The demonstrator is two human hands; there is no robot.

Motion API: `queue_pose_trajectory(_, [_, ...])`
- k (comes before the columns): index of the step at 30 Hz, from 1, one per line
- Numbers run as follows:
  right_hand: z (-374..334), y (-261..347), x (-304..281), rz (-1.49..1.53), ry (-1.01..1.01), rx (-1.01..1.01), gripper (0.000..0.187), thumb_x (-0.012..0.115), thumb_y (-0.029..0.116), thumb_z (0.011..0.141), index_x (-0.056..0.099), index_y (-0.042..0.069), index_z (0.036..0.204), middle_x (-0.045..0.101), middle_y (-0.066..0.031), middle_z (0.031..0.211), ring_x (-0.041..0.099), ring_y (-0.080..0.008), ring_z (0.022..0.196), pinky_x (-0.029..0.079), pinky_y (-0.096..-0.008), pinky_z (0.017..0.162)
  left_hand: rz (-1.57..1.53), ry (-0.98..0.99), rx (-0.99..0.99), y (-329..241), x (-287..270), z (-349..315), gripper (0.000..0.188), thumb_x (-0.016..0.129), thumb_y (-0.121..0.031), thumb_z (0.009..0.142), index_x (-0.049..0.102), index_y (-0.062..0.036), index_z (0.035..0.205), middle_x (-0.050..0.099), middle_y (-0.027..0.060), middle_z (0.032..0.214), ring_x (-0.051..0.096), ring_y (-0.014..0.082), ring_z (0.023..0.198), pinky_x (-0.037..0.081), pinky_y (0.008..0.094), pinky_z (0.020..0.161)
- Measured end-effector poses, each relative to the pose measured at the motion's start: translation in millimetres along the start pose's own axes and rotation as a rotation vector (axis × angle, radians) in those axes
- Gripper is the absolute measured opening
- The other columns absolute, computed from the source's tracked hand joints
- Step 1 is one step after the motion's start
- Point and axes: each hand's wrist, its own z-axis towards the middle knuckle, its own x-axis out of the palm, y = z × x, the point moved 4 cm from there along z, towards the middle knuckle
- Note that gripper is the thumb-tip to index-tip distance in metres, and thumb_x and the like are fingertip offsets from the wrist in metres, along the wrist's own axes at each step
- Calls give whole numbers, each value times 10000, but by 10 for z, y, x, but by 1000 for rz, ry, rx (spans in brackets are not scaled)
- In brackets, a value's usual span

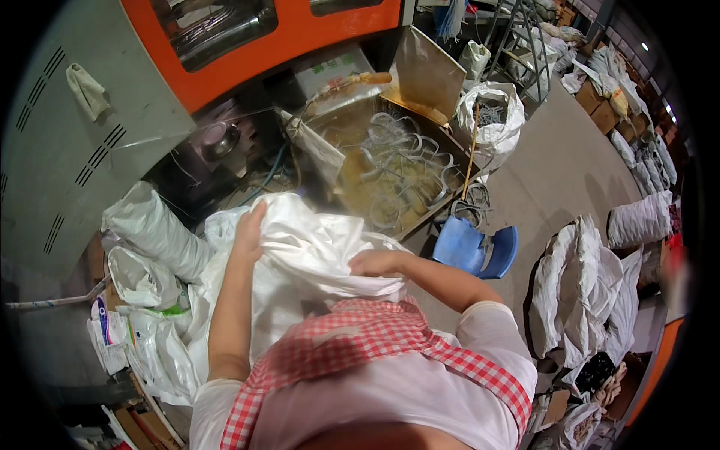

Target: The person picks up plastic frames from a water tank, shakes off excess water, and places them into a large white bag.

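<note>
A big, crumpled white woven sack (pixel 300 236) hangs in front of my red-checked apron (pixel 360 319). My left hand (pixel 250 231) grips its left side, with part of the fingers hidden by the folds. At the sack's right edge, my right hand (pixel 376 262) is closed around a bunch of the cloth. Just past the sack stands a metal trough (pixel 427 225) of murky yellowish water, with tangled grey plastic strips (pixel 394 150) in it.
An orange-and-grey machine (pixel 300 45) rises ahead. Filled white sacks (pixel 161 232) crowd my left. Blue plastic pieces (pixel 461 247) lie right of the trough, near an open white sack (pixel 499 124) of grey bits. More sacks (pixel 574 289) stand farther right.
</note>
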Motion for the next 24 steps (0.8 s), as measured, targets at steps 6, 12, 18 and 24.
queue_pose_trajectory(6, [-616,1161,-192,1005,-13,-784,282,558,191,811,560,16,1032,607,-101,1009,554,-225,970,414,-399,862,1445,-272,197,377,-882,74,414,562,-313,803,593,73,949,583,265,998,543,383,967,423,402,819])
queue_pose_trajectory(12, [-390,1032,-563,665,-601,-994,208,473,202,862,531,34,970,548,-71,933,525,-182,855,420,-339,802,1293,-303,917,-223,82,-19,370,569,-209,806,512,9,1100,506,218,1128,513,302,1005,429,379,810])
queue_pose_trajectory(18, [155,1092,455,397,-642,-757,135,457,195,883,515,89,823,460,23,714,436,-88,645,372,-248,579,341,35,-51,448,398,-192,496,486,-436,865,463,-64,1193,567,117,1028,589,239,803,523,340,575])
queue_pose_trajectory(24, [211,916,639,891,-255,-845,26,521,99,836,517,74,828,481,19,666,461,-81,601,390,-196,596,13,-107,-542,1664,-522,317,447,399,-415,906,436,-117,1237,504,108,1165,508,261,1056,471,433,797])
